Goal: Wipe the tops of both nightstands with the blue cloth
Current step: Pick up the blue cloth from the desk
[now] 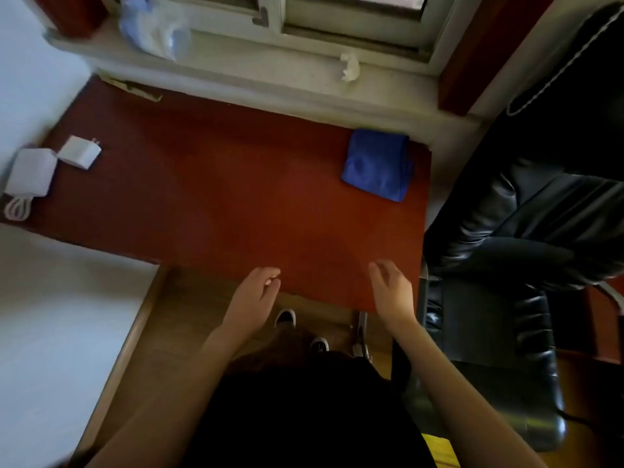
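1. The left hand (253,295) hovers over the near edge of the nightstand (219,204), fingers loosely curled, holding nothing
2. The right hand (393,292) hangs beside it with a clear gap between the 2, over the same edge and closer to the near right corner. Its fingers are relaxed and slightly bent, its palm faces the left hand, and its grip is empty
3. The cloth (376,163), blue and folded, lies flat on the nightstand straight beyond the right hand and well apart from it, in the far right corner against the sill (236,67). Neither hand touches it
4. Far beyond and to the left of the left hand, at the left edge of the top, lie a small charger (79,152) with its prongs showing and a big charger (32,172), both white and just beside each other. A looped white cable (17,207) sits at the near side of the big one
5. On the sill, a crumpled tissue (350,66) lies beyond the cloth, roughly in line with the right hand. A clear plastic bag (152,25) sits further left, beyond the left hand
6. Right of the right hand, a black leather chair (526,231) stands just beside the right edge of the nightstand
7. Left of the left hand lies a white bed (50,315)
8. Below and between the 2 hands, 2 shoes (285,317) stand on the wooden floor (189,315)
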`<state>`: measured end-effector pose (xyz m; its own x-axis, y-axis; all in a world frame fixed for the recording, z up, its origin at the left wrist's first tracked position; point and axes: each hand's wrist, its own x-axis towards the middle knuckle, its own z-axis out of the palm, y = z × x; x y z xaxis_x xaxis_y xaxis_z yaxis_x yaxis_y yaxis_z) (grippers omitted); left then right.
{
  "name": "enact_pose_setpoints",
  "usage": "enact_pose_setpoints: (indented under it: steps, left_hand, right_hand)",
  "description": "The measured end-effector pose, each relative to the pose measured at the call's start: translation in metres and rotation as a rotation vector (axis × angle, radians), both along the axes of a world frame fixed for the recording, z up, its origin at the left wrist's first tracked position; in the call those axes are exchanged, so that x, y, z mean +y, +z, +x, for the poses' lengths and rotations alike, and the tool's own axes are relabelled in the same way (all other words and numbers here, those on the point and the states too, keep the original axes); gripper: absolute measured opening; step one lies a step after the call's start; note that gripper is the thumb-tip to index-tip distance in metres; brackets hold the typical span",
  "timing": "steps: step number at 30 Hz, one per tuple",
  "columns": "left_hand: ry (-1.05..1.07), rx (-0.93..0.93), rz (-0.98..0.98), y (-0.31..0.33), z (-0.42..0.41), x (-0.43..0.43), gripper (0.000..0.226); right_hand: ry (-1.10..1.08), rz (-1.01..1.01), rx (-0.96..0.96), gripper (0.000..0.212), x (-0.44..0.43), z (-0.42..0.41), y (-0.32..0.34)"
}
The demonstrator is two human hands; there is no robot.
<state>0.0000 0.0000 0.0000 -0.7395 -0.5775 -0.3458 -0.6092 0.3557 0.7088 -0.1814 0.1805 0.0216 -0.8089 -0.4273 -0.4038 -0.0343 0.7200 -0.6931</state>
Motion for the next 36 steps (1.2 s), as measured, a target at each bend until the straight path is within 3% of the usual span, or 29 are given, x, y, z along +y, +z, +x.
enact_pose_setpoints:
  steps: [3,7,11,16,19,22,26,29,36]
  left_hand:
    - [-0.033,0.0,-0.127,-0.006,-0.034,-0.024,0.039]
    - [-0.118,-0.002,-0.219,-0.016,-0.088,-0.068,0.044]
    - [-0.22,-0.021,-0.318,-0.031,-0.145,-0.117,0.048]
    - [-0.359,-0.078,-0.449,-0.051,-0.205,-0.171,0.056]
    - [-0.44,-0.109,-0.515,-0.06,-0.228,-0.19,0.059]
    - [-0.486,-0.124,-0.539,-0.067,-0.237,-0.2,0.059]
    - [-0.526,-0.121,-0.56,-0.073,-0.233,-0.204,0.058]
    - [-0.538,-0.121,-0.555,-0.071,-0.233,-0.204,0.058]
    - [-0.551,-0.172,-0.451,-0.051,-0.211,-0.194,0.05]
  right_hand:
    - [-0.184,-0.104,0.018,0.032,-0.025,-0.034,0.001]
    - [-0.262,-0.103,0.115,0.033,-0.059,-0.093,-0.006]
    - [-0.225,0.072,0.244,0.047,-0.089,-0.155,-0.023]
    - [-0.214,0.347,0.193,0.077,-0.125,-0.206,-0.05]
    - [-0.317,0.415,0.17,0.091,-0.145,-0.219,-0.057]
    - [-0.457,0.332,0.083,0.085,-0.157,-0.224,-0.059]
    - [-0.63,0.195,-0.105,0.06,-0.16,-0.228,-0.057]
    - [-0.755,-0.013,-0.277,0.039,-0.164,-0.222,-0.052]
    - [-0.674,-0.262,-0.199,0.031,-0.17,-0.175,-0.005]
